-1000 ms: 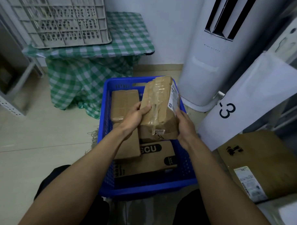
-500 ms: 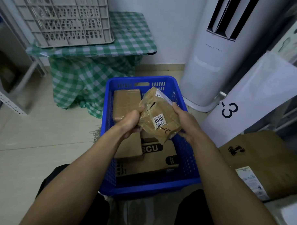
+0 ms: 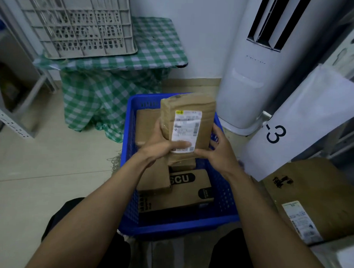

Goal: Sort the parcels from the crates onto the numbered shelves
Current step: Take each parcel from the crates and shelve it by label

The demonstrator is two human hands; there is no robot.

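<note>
A taped brown parcel (image 3: 203, 106) is held upright over the blue crate (image 3: 177, 227), its white shipping label facing me. My left hand (image 3: 161, 146) grips its lower left side, thumb across the label's bottom. My right hand (image 3: 221, 153) holds its lower right edge. Inside the crate lie more brown boxes, one printed "SCU" (image 3: 188, 186) and another flat one (image 3: 146, 122) behind my left hand. A white sheet marked "-3" (image 3: 304, 126) hangs on the shelf at the right.
A large brown parcel (image 3: 318, 197) with a label lies on the low shelf at right. A white tower air conditioner (image 3: 261, 62) stands behind the crate. A grey crate (image 3: 75, 24) sits on a green-checked table (image 3: 155, 53) at back left. A metal rack (image 3: 12, 116) is at far left.
The parcel has been turned in both hands: first its taped face showed, then a small end label, now the large shipping label faces me. It stays above the crate.
</note>
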